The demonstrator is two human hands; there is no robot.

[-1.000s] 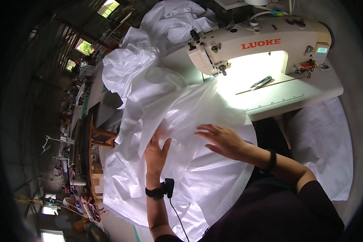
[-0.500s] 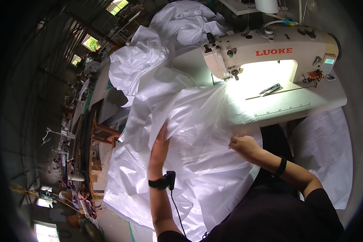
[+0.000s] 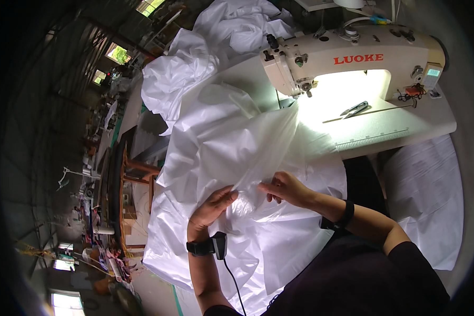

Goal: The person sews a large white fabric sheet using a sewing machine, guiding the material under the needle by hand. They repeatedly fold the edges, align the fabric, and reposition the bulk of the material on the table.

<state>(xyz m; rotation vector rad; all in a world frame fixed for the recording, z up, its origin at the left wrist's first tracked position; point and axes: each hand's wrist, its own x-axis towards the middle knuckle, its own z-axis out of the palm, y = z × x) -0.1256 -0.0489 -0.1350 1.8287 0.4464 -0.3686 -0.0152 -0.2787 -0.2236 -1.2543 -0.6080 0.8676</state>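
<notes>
Head view: grip unclear

Left hand [image 3: 214,207] and right hand [image 3: 286,188] curl at the white sheet [image 3: 221,139]; whether either pinches it, I cannot tell. The sheet runs up to the sewing machine [image 3: 334,48]; the dark shirt [image 3: 353,271] hides its lower right.

Left hand [image 3: 211,206] and right hand [image 3: 288,190] pinch the white sheet [image 3: 231,124], near each other; snips [image 3: 356,109] lie on the desk [image 3: 424,122] beneath the sewing machine's [image 3: 321,59] arm.
</notes>
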